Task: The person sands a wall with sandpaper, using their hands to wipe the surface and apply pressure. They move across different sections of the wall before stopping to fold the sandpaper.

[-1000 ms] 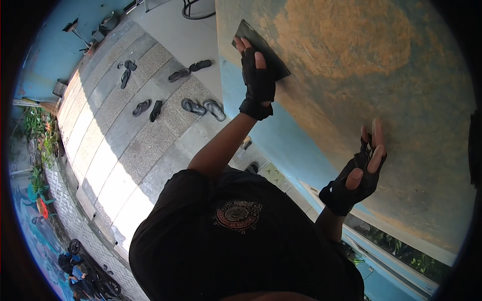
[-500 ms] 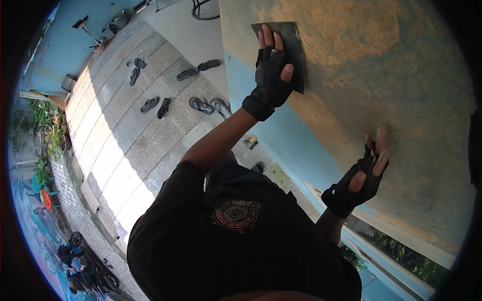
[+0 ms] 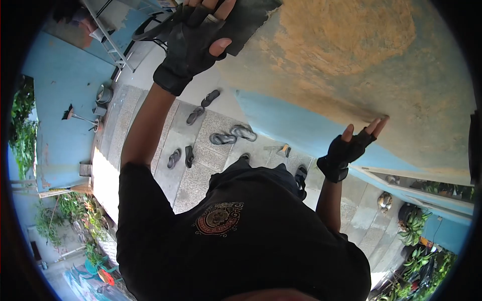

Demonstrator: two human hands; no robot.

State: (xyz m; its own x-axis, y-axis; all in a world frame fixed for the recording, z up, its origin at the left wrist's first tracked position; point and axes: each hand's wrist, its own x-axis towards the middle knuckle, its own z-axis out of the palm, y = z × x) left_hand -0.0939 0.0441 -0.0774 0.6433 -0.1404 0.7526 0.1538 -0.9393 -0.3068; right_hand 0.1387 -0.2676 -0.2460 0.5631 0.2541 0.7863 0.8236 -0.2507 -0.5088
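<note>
Left hand w/ sandpaper slid up wall; shirt logo unreadable

The wall shuts off one whole side, with the right hand flat against it and the left hand pressing sandpaper near its edge. Away from it the air is open down to the steps, littered with sandals. A metal frame, perhaps a ladder, stands beyond.
</note>
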